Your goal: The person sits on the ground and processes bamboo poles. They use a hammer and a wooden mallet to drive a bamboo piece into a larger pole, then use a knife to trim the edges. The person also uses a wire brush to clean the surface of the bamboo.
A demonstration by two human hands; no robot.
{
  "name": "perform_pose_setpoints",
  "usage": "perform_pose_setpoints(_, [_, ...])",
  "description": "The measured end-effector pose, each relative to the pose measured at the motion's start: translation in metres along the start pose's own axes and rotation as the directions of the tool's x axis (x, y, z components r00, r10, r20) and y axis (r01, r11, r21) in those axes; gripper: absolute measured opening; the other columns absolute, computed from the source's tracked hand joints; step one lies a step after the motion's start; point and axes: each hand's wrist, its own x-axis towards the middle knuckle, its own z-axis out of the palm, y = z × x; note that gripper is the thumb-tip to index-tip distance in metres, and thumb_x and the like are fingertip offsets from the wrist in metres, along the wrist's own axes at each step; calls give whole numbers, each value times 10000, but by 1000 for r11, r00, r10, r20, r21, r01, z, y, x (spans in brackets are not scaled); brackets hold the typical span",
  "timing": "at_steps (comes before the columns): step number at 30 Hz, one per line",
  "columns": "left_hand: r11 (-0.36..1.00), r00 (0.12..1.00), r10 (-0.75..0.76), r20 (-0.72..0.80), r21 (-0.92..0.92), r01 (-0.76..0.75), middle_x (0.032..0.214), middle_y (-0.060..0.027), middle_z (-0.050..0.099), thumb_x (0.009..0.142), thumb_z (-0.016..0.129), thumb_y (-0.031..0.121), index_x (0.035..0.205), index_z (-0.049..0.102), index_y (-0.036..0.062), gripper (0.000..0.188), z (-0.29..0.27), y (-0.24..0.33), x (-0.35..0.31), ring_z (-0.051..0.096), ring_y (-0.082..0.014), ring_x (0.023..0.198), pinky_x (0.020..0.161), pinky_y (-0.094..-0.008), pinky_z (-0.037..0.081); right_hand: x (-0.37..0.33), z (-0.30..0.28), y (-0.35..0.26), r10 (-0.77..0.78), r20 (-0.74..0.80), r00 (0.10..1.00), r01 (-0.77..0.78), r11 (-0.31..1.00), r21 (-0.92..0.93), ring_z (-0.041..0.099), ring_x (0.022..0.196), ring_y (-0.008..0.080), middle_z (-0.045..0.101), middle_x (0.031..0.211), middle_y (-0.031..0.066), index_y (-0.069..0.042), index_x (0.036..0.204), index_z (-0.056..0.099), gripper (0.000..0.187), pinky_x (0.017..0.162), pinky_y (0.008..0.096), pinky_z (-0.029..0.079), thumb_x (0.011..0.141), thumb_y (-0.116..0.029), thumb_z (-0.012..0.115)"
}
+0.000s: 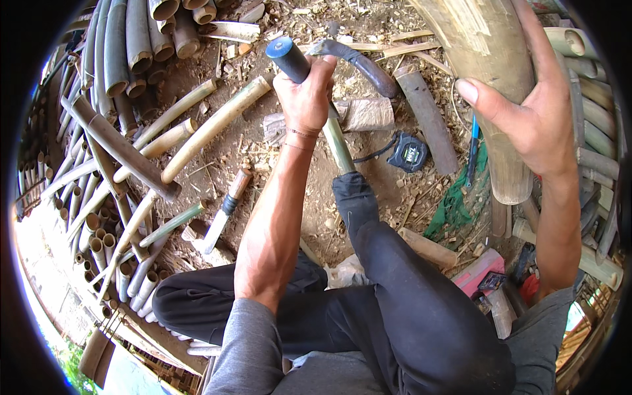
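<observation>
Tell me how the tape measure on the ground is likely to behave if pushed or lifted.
The tape measure probably won't roll, since its squat case lies on a broad face. That case looks rigid, so it should keep its shape when gripped. The thin, curving black strap looks floppy and would likely dangle.

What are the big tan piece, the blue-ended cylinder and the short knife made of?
Big tan piece: bamboo or wood, dull, with raw, fibrous patches. Blue-ended cylinder: perhaps rubber or plastic, judging by smooth, dark sides. Short knife: handle probably wood, being reddish-brown; blade likely metal, pale and smooth.
</observation>
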Motion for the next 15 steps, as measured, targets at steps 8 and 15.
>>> perform_pose_setpoints(8, [1000, 1000, -3, 16, 5, 3, 525, 8, 439, 883, 663, 101, 636, 486, 69, 306, 3, 1, 2, 377, -76, 402, 391, -242, 288, -5, 2, 49, -344, -36, 938, 344, 939, -17, 520, 1312, 351, 463, 1422, 334, 167, 1488, 216, 1036, 1144, 388, 376, 710, -222, 778])
perform_pose_setpoints(15, [999, 999, -40, 29, -10, 40, 547, 17, 510, 868, 692, 121, 620, 564, 57, 287, -1, -3, 2, 437, -58, 456, 436, -228, 326, -1, 7, 58, -306, -106, 946, 321, 930, 176, 544, 1283, 367, 478, 1389, 347, 174, 1484, 204, 1039, 1144, 406, 387, 721, -247, 768])
